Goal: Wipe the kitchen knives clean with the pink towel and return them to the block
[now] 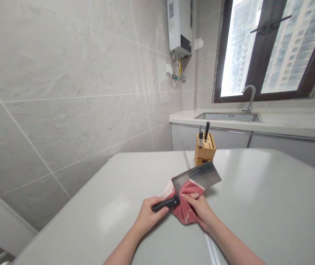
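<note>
A cleaver [212, 174] with a broad grey blade and a black riveted handle is held above the table, its blade pointing to the far right. My left hand [151, 214] is closed around the handle. A red cloth [184, 215] with a pale part is bunched against the lower part of the blade near the handle. My right hand [201, 209] grips this cloth and presses it to the blade; some of its fingers are hidden in the folds. Just beyond the blade stands a wooden knife block [205, 149] with a couple of black-handled tools in it.
The pale table [113, 217] has a seam running through its middle. Behind it are a white counter [292, 119] with a sink [229, 117] and a curved faucet [249, 96]. A tiled wall [71, 73] rises at the left, and a water heater [179, 27] hangs in the corner.
</note>
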### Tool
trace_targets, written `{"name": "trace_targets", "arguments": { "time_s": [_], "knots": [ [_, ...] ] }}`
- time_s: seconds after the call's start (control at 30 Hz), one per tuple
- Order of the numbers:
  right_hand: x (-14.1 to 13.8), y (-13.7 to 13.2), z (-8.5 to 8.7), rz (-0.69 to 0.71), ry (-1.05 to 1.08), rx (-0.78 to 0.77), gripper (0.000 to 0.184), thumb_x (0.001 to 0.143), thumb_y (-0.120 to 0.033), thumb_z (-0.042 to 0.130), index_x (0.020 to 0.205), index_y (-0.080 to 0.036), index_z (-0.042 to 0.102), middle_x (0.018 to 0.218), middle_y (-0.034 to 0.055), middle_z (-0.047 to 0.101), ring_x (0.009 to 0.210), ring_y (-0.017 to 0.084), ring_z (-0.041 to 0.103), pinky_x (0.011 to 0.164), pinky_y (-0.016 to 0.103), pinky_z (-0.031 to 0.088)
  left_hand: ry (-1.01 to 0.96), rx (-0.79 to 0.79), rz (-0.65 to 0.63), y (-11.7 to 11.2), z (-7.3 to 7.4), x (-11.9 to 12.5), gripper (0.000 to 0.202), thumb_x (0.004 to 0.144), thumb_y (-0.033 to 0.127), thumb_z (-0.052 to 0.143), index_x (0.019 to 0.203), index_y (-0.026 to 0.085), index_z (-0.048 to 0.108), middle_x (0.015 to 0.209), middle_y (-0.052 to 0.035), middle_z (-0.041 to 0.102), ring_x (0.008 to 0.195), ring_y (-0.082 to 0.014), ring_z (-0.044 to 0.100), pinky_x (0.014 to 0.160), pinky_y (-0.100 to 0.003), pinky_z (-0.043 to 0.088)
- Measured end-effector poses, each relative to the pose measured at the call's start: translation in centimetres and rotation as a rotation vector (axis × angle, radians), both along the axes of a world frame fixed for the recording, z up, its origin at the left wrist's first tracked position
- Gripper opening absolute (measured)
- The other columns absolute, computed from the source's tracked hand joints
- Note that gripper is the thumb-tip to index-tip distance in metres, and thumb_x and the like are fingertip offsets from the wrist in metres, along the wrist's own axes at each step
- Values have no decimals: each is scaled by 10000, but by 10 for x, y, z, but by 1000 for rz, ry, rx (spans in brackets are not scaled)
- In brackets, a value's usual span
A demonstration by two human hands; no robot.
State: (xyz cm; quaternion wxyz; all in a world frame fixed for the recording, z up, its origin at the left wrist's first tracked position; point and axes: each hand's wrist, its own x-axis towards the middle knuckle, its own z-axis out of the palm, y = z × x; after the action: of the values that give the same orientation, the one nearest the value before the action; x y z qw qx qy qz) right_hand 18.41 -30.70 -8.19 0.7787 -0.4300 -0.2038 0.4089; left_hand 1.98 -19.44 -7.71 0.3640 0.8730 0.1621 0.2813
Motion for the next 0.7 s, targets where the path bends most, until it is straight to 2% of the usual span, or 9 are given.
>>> {"name": "trace_targets", "arguments": {
  "time_s": [0.47,0.7],
  "knots": [
    [3,-2,0,16,21,22,181,590,-225,774,566,-145,613,523,-31,608,512,106,546,546,230,448,-16,-61,-2,0,2,0,230,774,361,605,856,168,699,752,-35,672,682,-165,572,616,-226,385],
    [7,2,-7,15,21,52,146,631,-224,749,701,-147,645,648,8,677,618,152,615,637,281,488,-11,-62,12,1,2,0,225,767,355,610,845,165,702,749,-41,679,682,-172,582,616,-231,396]
  ]
}}
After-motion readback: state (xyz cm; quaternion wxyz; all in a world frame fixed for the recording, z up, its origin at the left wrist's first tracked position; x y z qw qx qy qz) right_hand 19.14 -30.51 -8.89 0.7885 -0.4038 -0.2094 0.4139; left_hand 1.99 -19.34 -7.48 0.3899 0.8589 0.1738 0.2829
